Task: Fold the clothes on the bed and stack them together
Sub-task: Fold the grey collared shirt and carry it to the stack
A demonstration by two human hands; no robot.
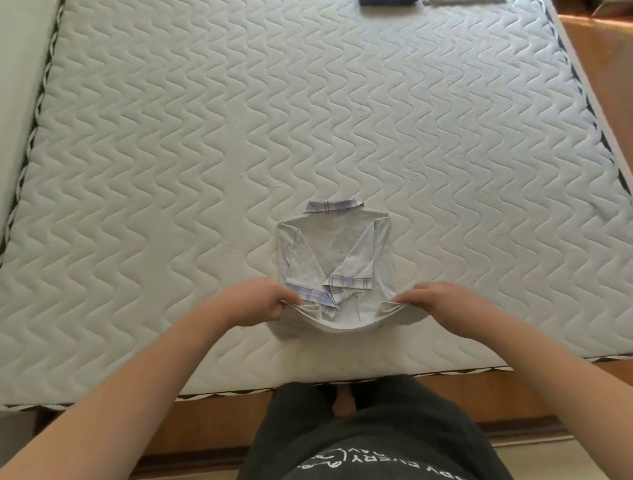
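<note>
Closest to me, at six o'clock, the person stands against the near edge of the bed [239, 373] in a dark top with pale lettering [370, 459], both bare forearms reaching out over the mattress. The left hand [255, 301], at about seven o'clock from the garment's middle, pinches the near hem at its left corner with curled fingers. The right hand [442, 305], at about five o'clock, grips the right corner of that same hem the same way, so the edge sags between them just off the quilt. Beyond the hands lies the pale grey shirt [335, 246], sleeves crossed inward over its back, their blue plaid cuffs meeting near the hem. Its plaid collar [334, 207] points to twelve o'clock. Far off at twelve, a dark object [387, 2] sits at the mattress's far edge, mostly cut off.
</note>
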